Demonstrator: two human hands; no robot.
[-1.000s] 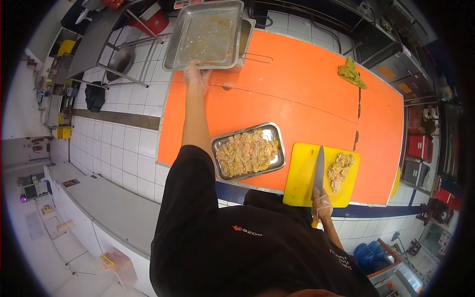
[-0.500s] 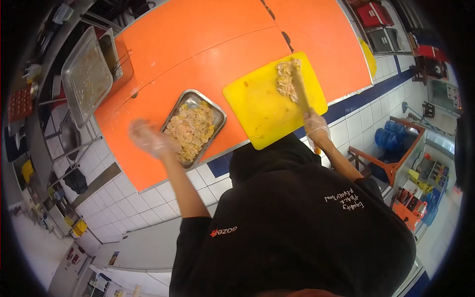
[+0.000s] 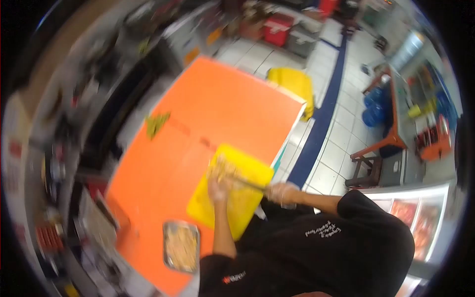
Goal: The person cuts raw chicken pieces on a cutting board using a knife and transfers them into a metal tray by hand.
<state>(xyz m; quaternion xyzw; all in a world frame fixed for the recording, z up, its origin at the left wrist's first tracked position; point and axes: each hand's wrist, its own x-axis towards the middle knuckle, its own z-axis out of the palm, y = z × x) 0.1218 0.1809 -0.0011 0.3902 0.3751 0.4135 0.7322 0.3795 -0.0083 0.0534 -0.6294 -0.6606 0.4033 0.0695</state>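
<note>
My right hand, in a clear plastic glove, grips the handle of a knife. Its long blade lies across the yellow cutting board toward a small heap of chopped, pale meat near the board's far edge. Also gloved, my left hand is at the near side of that heap, close to the blade tip; its fingers are smeared by motion. Left of the board, a metal tray holds more cut meat.
The orange table bears a crumpled yellow-green cloth toward its far left. A yellow bin-like object stands beyond its right corner. At right are a brown stool and blue water bottles.
My left hand has moved from beside the metal tray to the meat on the cutting board. My right hand still holds the knife. The camera view has turned and shifted.
</note>
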